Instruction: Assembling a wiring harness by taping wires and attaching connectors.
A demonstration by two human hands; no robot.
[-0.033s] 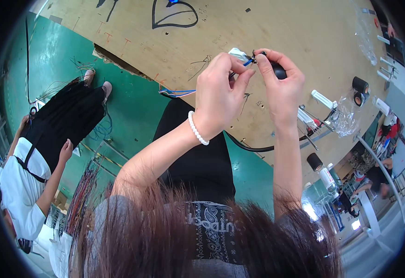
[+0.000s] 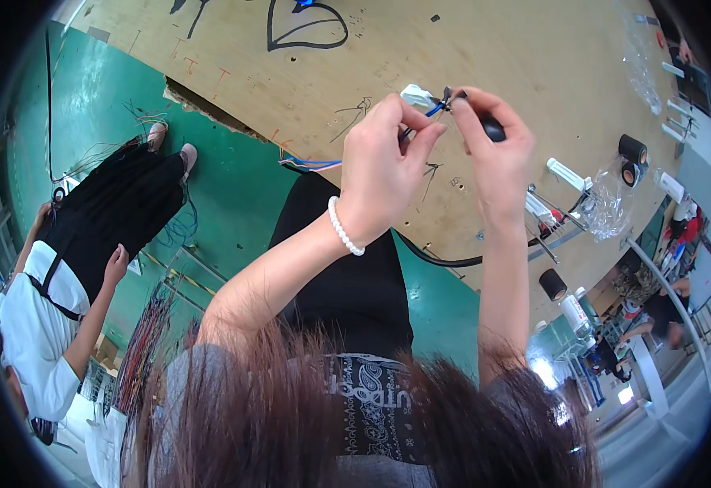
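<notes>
My left hand [image 2: 384,167], with a white bead bracelet at the wrist, pinches a thin bundle of wires with a blue wire [image 2: 434,110] showing past its fingertips. My right hand [image 2: 500,154] meets it from the right, thumb and forefinger closed at the bundle's end. A dark strip [image 2: 447,95] stands up there. Under the right fingers sits a rounded black roll [image 2: 493,128], apparently tape, mostly covered by the hand. Just beyond the fingertips is a white plastic holder [image 2: 415,94] on the wooden board [image 2: 485,49]. More blue and pink wires [image 2: 310,164] trail off left of my left hand.
Black tape rolls [image 2: 632,154], a white clip [image 2: 568,174], metal rods [image 2: 544,232] and crumpled clear plastic [image 2: 607,213] lie to the right. A black cable [image 2: 441,262] runs along the near edge. At left, another person [image 2: 99,211] stands on the green floor [image 2: 233,163].
My right thumb and forefinger have shifted slightly at the bundle's end, and the dark strip shows more there. My left hand has hardly moved.
</notes>
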